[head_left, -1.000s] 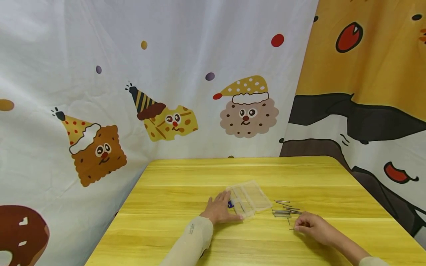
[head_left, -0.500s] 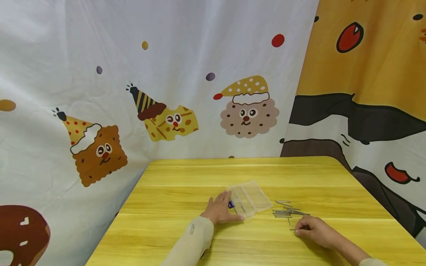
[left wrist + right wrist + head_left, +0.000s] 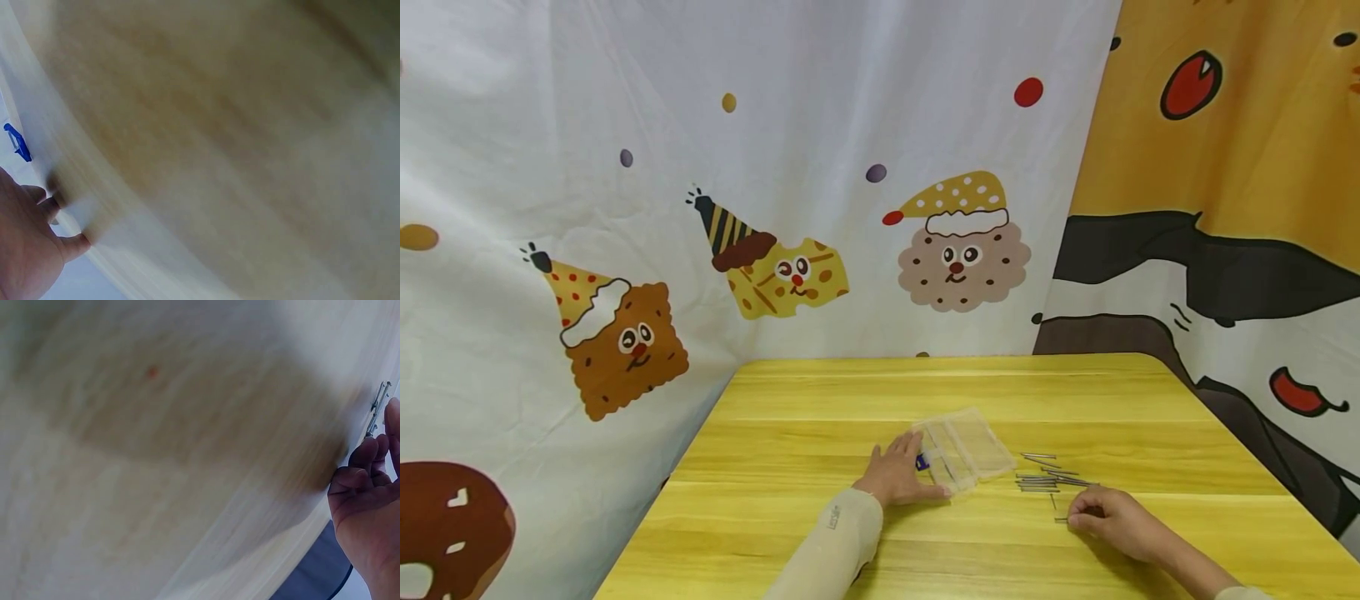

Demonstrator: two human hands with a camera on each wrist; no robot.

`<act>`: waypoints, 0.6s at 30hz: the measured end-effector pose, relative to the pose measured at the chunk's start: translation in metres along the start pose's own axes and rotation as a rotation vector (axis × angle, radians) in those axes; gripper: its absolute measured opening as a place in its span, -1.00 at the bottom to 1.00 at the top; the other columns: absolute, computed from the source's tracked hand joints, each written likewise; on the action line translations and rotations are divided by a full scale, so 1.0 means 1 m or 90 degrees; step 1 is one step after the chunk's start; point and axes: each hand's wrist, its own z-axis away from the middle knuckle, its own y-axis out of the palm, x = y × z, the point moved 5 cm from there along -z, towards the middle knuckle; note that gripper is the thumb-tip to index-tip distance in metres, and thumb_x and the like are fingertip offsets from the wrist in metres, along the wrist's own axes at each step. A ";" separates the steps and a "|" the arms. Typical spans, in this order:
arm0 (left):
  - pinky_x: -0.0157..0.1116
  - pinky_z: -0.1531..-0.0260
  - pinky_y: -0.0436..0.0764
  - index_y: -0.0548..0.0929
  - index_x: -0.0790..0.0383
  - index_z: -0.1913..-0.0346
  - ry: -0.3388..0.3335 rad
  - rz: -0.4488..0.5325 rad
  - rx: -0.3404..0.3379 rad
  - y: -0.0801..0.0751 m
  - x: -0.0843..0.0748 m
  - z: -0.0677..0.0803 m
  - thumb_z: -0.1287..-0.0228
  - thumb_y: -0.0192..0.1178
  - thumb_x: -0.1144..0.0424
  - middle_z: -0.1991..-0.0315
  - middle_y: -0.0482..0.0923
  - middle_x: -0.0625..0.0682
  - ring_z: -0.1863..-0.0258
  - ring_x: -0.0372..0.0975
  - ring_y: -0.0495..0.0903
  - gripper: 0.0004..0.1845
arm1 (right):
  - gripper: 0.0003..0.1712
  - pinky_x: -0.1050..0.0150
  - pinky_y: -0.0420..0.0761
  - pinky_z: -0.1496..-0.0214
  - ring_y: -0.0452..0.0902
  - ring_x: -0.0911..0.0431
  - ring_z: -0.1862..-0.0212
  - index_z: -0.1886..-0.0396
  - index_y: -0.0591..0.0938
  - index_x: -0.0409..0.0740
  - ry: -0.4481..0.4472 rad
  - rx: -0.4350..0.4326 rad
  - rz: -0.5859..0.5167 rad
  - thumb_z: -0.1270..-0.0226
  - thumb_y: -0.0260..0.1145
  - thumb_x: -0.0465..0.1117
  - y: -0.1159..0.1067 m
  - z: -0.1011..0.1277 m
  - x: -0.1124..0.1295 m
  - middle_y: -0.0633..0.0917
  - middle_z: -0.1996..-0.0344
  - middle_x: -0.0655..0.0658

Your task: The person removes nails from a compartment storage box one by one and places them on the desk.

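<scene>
A clear plastic compartment box [image 3: 958,454] lies with its lid folded back on the table. A blue latch [image 3: 922,462] marks its left side. My left hand [image 3: 898,475] rests against that end, fingers spread along the far corner, thumb at the near one. Thin dark pieces show faintly in the box. To its right lies a loose pile of steel nails [image 3: 1037,481]. Below it lies a small nail [image 3: 1053,502]. My right hand [image 3: 1108,518] has its thumb and forefinger curled together at another small nail [image 3: 1061,520], its left end showing. The fingers partly hide this nail.
The yellow wood-grain table [image 3: 820,400] stretches around the box and nails, its far edge meeting a printed cloth curtain [image 3: 850,108]. In the right wrist view, several nails [image 3: 377,409] appear past the fingers. Most of both wrist views is blurred table surface.
The right hand has shifted slightly right and down, so a pile nail's right end shows more. More of the small nail shows beside its fingertips. Left hand and box keep their place.
</scene>
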 end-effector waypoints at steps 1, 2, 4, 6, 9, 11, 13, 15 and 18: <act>0.20 -0.41 0.06 0.03 0.09 -0.59 0.000 0.000 0.001 0.000 0.000 0.000 0.02 0.19 -0.57 -0.54 0.10 0.11 -0.50 -0.03 0.11 0.24 | -0.87 0.33 0.44 0.40 0.36 0.31 0.35 0.31 0.67 -0.08 0.004 -0.004 0.002 -0.37 0.35 -0.12 0.000 0.000 0.000 0.57 0.34 -0.01; 0.20 -0.41 0.06 0.03 0.09 -0.59 0.000 -0.001 0.001 0.001 0.000 0.000 0.02 0.19 -0.57 -0.54 0.10 0.11 -0.50 -0.04 0.11 0.24 | -0.87 0.33 0.45 0.40 0.37 0.31 0.35 0.31 0.67 -0.07 0.007 -0.007 0.005 -0.36 0.35 -0.11 -0.001 0.000 0.000 0.57 0.33 -0.01; 0.20 -0.41 0.07 0.04 0.09 -0.59 -0.001 -0.002 -0.001 0.001 0.000 0.000 0.03 0.20 -0.57 -0.54 0.10 0.11 -0.50 -0.04 0.12 0.25 | -0.87 0.33 0.45 0.40 0.37 0.31 0.35 0.30 0.67 -0.07 0.012 -0.011 0.003 -0.37 0.35 -0.11 -0.001 -0.001 0.001 0.58 0.33 -0.02; 0.20 -0.40 0.07 0.04 0.09 -0.59 -0.001 -0.004 -0.003 0.001 0.000 0.000 0.03 0.20 -0.57 -0.54 0.10 0.11 -0.50 -0.04 0.12 0.25 | -0.86 0.32 0.45 0.42 0.37 0.29 0.37 0.30 0.67 -0.10 0.013 -0.010 -0.005 -0.38 0.34 -0.13 -0.001 -0.001 0.002 0.58 0.33 -0.04; 0.20 -0.40 0.08 0.05 0.09 -0.59 -0.001 -0.008 -0.006 0.000 0.000 -0.001 0.04 0.20 -0.57 -0.54 0.11 0.10 -0.50 -0.04 0.12 0.25 | -0.86 0.31 0.45 0.43 0.38 0.28 0.37 0.28 0.67 -0.12 0.013 -0.015 -0.010 -0.40 0.32 -0.14 -0.002 -0.003 0.005 0.59 0.32 -0.05; 0.20 -0.40 0.08 0.04 0.08 -0.59 -0.002 -0.009 -0.006 0.001 0.000 -0.001 0.03 0.19 -0.57 -0.54 0.10 0.10 -0.50 -0.04 0.12 0.24 | -0.85 0.31 0.44 0.44 0.37 0.27 0.37 0.27 0.67 -0.11 0.017 -0.020 -0.009 -0.40 0.32 -0.13 -0.003 -0.004 0.007 0.58 0.32 -0.06; 0.19 -0.40 0.07 0.04 0.08 -0.59 -0.002 -0.009 -0.005 0.001 0.000 -0.001 0.03 0.19 -0.58 -0.54 0.10 0.10 -0.50 -0.04 0.12 0.24 | -0.84 0.31 0.43 0.43 0.36 0.26 0.36 0.26 0.66 -0.11 0.022 -0.032 -0.011 -0.40 0.32 -0.11 -0.003 -0.007 0.010 0.57 0.31 -0.07; 0.19 -0.41 0.07 0.04 0.08 -0.59 -0.001 -0.008 -0.004 0.001 0.000 -0.001 0.03 0.19 -0.58 -0.54 0.10 0.10 -0.50 -0.04 0.12 0.24 | -0.83 0.30 0.41 0.43 0.35 0.24 0.36 0.25 0.66 -0.13 0.032 -0.045 -0.016 -0.40 0.32 -0.10 -0.003 -0.010 0.015 0.55 0.32 -0.08; 0.19 -0.41 0.06 0.04 0.09 -0.59 -0.001 -0.007 0.000 0.001 0.001 -0.001 0.02 0.17 -0.58 -0.55 0.08 0.11 -0.50 -0.03 0.11 0.24 | -0.79 0.31 0.39 0.44 0.34 0.22 0.36 0.24 0.65 -0.16 0.045 -0.063 -0.024 -0.41 0.32 -0.09 -0.003 -0.015 0.025 0.52 0.35 -0.08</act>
